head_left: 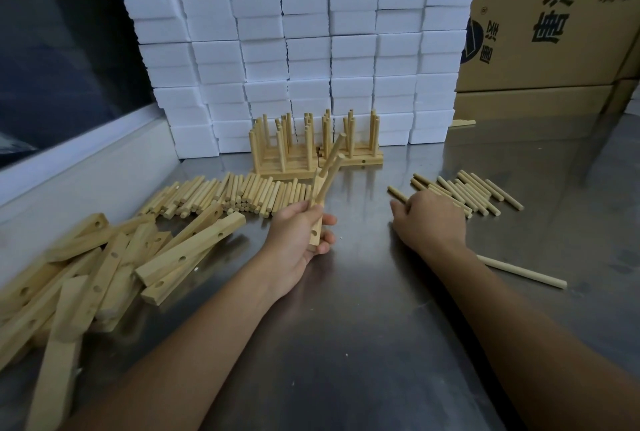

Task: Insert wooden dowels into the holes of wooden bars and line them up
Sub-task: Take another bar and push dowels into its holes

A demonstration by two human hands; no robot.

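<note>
My left hand [300,233] grips a wooden bar [316,222] held on end, with two dowels [332,162] sticking up out of it at a slant. My right hand [429,221] reaches over a small spread of loose dowels [474,193] on the right, its fingers curled down onto them; whether it holds one is hidden. A larger pile of dowels [239,196] lies left of centre. Finished bars with upright dowels [311,150] stand lined up at the back. Loose drilled bars [104,257] are heaped at the left.
The work surface is a shiny metal table [346,326]. One dowel [523,272] lies alone by my right forearm. Stacked white foam blocks [294,42] form a wall behind, cardboard boxes [554,21] stand at the back right, and a window ledge [86,153] runs along the left.
</note>
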